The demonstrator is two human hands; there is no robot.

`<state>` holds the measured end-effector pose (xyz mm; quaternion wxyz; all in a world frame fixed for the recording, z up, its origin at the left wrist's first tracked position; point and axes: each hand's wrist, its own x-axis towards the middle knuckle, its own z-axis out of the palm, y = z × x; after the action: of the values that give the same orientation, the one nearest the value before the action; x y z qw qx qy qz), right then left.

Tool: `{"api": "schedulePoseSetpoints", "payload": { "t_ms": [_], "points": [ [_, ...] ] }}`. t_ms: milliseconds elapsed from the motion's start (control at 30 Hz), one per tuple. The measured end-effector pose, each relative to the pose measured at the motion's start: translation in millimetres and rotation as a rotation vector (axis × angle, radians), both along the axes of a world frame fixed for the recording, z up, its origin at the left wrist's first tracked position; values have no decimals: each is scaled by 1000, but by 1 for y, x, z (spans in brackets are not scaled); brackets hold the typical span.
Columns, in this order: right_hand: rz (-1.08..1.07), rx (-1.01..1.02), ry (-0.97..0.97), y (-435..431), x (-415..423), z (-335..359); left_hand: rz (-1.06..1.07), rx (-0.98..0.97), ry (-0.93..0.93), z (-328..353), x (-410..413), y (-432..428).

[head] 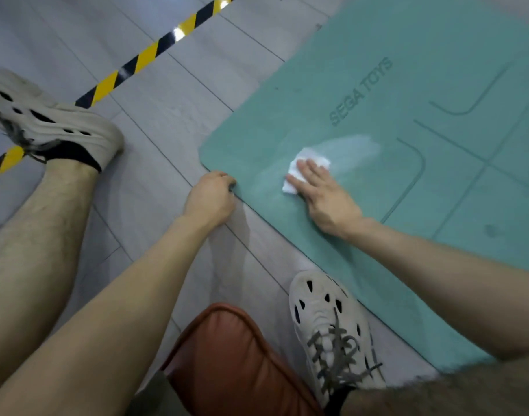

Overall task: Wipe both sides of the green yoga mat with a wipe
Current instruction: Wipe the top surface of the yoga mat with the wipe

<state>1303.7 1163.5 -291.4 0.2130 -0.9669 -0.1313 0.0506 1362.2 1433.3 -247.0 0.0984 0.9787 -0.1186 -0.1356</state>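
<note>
The green yoga mat (407, 85) lies flat on the floor at the right, printed lines and lettering facing up. A white wipe (293, 172) sits on the mat near its left corner. My right hand (323, 193) presses flat on the wipe with straight fingers. A pale wet streak runs from the wipe toward the upper right. My left hand (210, 198) is at the mat's near edge beside the corner, its fingers curled round that edge.
Grey plank floor (167, 85) surrounds the mat. A black-and-yellow tape line (143, 58) crosses the floor at the upper left. My two feet wear pale perforated shoes (329, 325), one touching the mat's near edge. A brown cushioned seat (233, 364) is below me.
</note>
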Motion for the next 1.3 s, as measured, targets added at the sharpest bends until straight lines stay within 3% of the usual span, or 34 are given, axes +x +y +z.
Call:
{"api": "schedulePoseSetpoints", "payload": {
  "t_ms": [67, 167, 300, 367, 433, 600, 700, 900, 1133, 1300],
  "points": [
    [224, 4, 46, 22, -15, 1, 29, -5, -15, -4, -5, 0],
    [302, 9, 22, -21, -21, 8, 47, -36, -38, -8, -11, -8],
    [-94, -19, -25, -110, -33, 9, 86, -73, -55, -11, -9, -13],
    [-285, -33, -5, -110, -27, 3, 81, -80, -43, -11, -14, -12],
    [-316, -22, 8, -75, -10, 0, 43, -94, -9, -7, -17, -12],
    [229, 11, 65, 45, 21, 6, -17, -57, 42, 5, -24, 2],
    [449, -5, 76, 39, -8, 9, -22, -28, -31, -6, -26, 15],
    [390, -69, 33, -68, -75, 12, 72, 13, -138, -17, -21, -8],
    [397, -72, 93, 18, -12, 8, -64, 65, -33, -21, -32, -2],
    [516, -100, 103, -22, -50, 17, -153, 27, -114, -18, -42, -5]
  ]
}}
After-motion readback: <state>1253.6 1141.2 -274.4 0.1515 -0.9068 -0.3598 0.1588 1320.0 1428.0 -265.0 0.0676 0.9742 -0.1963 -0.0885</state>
